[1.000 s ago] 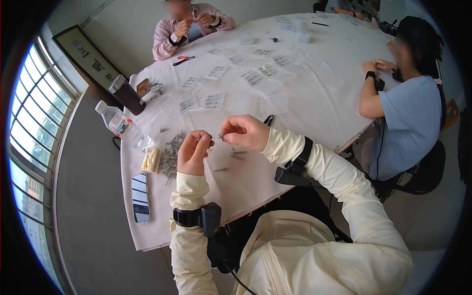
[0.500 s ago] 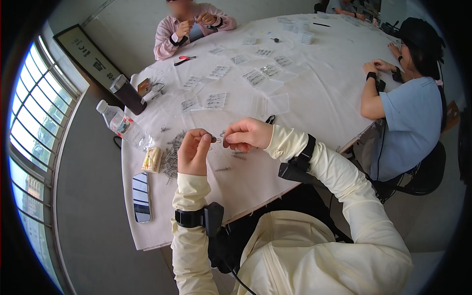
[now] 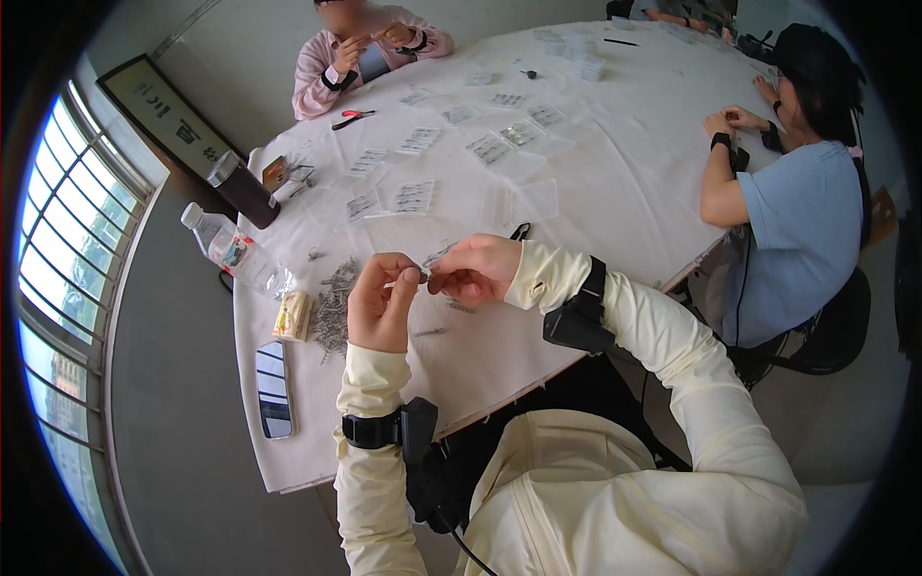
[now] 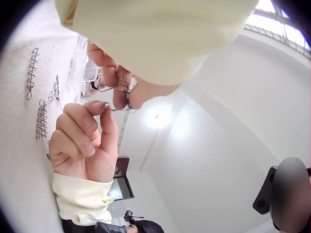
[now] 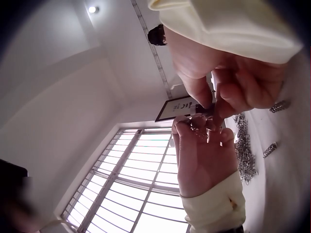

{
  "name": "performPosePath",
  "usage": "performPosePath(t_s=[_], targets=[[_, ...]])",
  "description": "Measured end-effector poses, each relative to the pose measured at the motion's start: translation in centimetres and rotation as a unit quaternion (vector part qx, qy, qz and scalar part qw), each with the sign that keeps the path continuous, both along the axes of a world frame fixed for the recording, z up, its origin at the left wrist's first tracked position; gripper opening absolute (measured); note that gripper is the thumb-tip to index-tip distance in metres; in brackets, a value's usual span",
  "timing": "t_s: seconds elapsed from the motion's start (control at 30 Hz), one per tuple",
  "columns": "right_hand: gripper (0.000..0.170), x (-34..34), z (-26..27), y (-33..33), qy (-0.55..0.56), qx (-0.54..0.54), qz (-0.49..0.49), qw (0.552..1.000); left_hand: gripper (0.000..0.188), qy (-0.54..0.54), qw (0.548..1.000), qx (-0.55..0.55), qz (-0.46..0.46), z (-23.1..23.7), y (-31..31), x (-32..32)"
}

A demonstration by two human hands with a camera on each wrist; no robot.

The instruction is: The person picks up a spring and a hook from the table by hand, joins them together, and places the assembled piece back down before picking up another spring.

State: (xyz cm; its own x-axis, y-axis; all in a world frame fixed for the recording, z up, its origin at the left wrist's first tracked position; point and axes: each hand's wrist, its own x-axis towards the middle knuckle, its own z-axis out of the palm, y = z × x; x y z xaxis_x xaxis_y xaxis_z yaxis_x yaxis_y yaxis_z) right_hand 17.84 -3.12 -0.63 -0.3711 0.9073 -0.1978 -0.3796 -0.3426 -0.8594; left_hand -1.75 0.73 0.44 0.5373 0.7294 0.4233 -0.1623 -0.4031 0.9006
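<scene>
Before the chest, my left hand (image 3: 382, 302) and right hand (image 3: 480, 269) meet at the fingertips. Thumb and index finger of the left hand pinch a small metal spring (image 5: 197, 128), largely hidden by the fingers. In the left wrist view, my right hand (image 4: 80, 136) pinches a thin wire end (image 4: 114, 110) that reaches toward the left fingertips. I cannot tell whether this wire belongs to that spring. A heap of small metal springs (image 3: 333, 312) lies left of the hands. More loose coil springs (image 4: 42, 120) lie on the cloth below.
On the white-covered table (image 3: 615, 211) are a phone (image 3: 275, 389), a tissue pack (image 3: 292, 317), a plastic bottle (image 3: 235, 248), a dark flask (image 3: 242, 189), red-handled pliers (image 3: 352, 119) and several clear boxes (image 3: 413, 197). Two people (image 3: 360, 58) (image 3: 797, 182) sit farther round it.
A gap showed between the fingertips half a second ago; now they meet. The right hand has turned slightly, its fingers coming to the left hand's thumb. The left hand still pinches.
</scene>
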Motion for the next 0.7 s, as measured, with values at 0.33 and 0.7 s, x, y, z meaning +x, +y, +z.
performPosePath(t_s=[0.33,0.7], targets=[[0.022,0.2,-0.5,0.4,0.036,-0.003,-0.013,0.999,0.009,0.029,0.999,0.020,-0.004,0.5,-0.5,0.1],[0.016,1.1,-0.4,0.5,0.024,0.026,-0.005,0.999,0.009,0.017,0.999,0.014,0.029,-0.2,-0.1,-0.1]])
